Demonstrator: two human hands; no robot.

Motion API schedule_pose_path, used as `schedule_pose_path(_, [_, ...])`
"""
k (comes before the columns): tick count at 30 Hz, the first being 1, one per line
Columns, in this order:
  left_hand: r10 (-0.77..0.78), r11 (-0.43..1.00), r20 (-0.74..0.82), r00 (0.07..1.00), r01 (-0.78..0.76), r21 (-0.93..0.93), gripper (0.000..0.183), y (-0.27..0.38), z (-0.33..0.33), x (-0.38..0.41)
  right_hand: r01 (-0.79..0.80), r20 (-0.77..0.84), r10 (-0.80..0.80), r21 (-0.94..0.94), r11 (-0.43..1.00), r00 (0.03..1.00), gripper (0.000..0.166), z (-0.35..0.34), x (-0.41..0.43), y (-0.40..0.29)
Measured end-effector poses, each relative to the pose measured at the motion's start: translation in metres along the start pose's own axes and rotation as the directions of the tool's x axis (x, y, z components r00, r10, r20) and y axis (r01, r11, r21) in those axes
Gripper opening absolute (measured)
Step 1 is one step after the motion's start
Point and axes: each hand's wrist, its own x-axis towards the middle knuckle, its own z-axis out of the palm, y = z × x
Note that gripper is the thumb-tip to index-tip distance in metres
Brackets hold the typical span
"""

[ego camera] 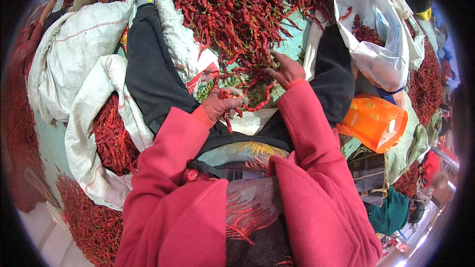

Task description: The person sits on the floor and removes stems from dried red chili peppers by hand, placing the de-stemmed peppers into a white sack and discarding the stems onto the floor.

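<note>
My left hand (222, 103) is closed around several dried red chili peppers (227, 121), whose ends stick out below and beside the fingers. To its right and farther forward, my right hand (286, 69) has thumb and fingers apart at the near edge of a large heap of red chilies (230, 18). Its fingertips are close to the chilies; whether they touch any is hard to tell. A single curved chili (264, 100) lies between the two hands. Under them is a patch of green and brown stem bits (256, 93).
My legs (148, 55) spread around the heap. At left stand a stuffed white woven sack (89, 33) and an open sack (85, 144) containing chilies. At right are a white plastic bag (397, 59) with some chilies and an orange bag (371, 120). A person in green (389, 211) sits beyond.
</note>
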Motion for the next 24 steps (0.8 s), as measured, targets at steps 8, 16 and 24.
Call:
schedule_pose_path(8, [0.017,1.0,-0.013,1.0,-0.018,-0.011,0.024,0.004,-0.003,-0.001,-0.188,0.032,0.19,0.369,0.91,0.981,0.025,0.043,0.021,0.016])
schedule_pose_path(16, [0.156,0.985,-0.055,0.986,-0.151,0.086,0.02,-0.007,-0.001,0.002,0.224,-0.051,-0.236,-0.182,0.958,0.97,0.039,0.022,0.012,-0.023])
schedule_pose_path(24, [0.059,0.995,-0.144,0.988,-0.047,0.088,0.016,0.001,0.001,-0.011,0.086,0.15,-0.044,-0.282,0.956,0.988,0.027,0.06,0.041,-0.016])
